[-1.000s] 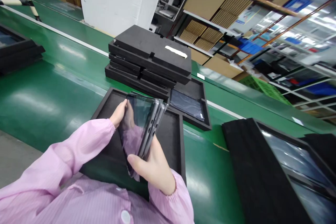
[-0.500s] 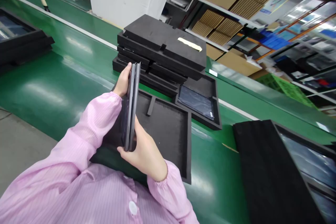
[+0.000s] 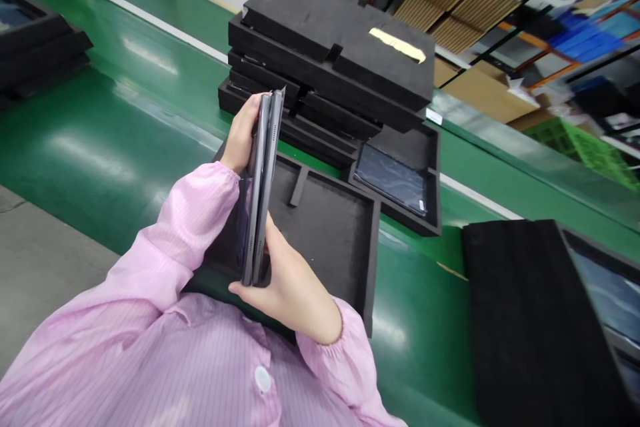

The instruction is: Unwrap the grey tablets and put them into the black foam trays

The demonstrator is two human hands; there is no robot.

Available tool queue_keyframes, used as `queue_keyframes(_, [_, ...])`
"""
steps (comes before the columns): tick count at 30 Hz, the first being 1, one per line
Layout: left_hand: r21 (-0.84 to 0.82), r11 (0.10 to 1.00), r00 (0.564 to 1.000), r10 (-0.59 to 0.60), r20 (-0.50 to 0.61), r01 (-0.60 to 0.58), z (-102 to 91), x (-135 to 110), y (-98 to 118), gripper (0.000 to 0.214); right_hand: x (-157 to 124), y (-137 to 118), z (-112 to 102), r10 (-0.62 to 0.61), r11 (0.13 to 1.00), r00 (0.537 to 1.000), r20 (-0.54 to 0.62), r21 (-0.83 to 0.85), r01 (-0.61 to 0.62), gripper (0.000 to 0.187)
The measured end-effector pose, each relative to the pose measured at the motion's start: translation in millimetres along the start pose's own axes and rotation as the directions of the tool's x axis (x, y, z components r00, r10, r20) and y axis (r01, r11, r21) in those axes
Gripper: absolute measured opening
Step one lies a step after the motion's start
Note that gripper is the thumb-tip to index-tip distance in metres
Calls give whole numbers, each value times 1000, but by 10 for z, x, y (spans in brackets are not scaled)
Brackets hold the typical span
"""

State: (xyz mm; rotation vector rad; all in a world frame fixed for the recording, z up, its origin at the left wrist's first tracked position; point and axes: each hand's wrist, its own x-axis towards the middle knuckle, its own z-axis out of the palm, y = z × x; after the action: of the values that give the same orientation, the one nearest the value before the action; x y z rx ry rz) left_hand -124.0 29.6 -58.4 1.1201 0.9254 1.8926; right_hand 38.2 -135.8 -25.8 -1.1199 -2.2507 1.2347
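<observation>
Two thin grey tablets (image 3: 261,193) stand on edge, pressed together, above an empty black foam tray (image 3: 330,233). My left hand (image 3: 243,133) grips their far end with the fingers wrapped round. My right hand (image 3: 290,280) clasps their near end from below. Both arms wear pink striped sleeves. The tablets' screens are turned sideways, so only their edges show.
A stack of black foam trays (image 3: 330,60) with a yellowish label stands behind on the green conveyor belt (image 3: 100,147). Beside it a tray holds a bagged tablet (image 3: 393,180). More black trays lie at the right (image 3: 520,320) and far left (image 3: 35,47). Shelving with cardboard stands behind.
The tablets were turned from screen-up to standing on edge and squared together. My view has moved closer to the tray stack; both hands keep their grip.
</observation>
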Motion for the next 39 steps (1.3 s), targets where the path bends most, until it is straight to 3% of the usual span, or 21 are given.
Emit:
queue_keyframes(3, [47, 995, 993, 87, 77, -91, -8, -29, 51, 44, 10, 10, 10, -48, 998, 999, 22, -31, 49, 130])
queue_keyframes(18, [49, 997, 998, 55, 1, -55, 40, -119, 148, 35, -15, -4, 14, -69, 994, 997, 44, -86, 73, 135])
queue_keyframes(24, [32, 984, 984, 171, 46, -173, 1, -98, 47, 47, -35, 13, -21, -45, 995, 994, 98, -85, 54, 138])
queue_keyframes(29, [60, 969, 969, 235, 81, -240, -30, -89, 10, 48, -55, 28, -95, -36, 998, 988, 148, -48, 43, 126])
queue_keyframes(33, [67, 961, 962, 261, 87, -267, -9, -128, 38, 47, -78, 36, -130, -35, 999, 993, 115, -25, 38, 107])
queue_keyframes(39, [110, 953, 958, 274, 82, -282, 19, -199, 130, 48, -75, 31, -152, -73, 997, 994, 79, -27, 75, 98])
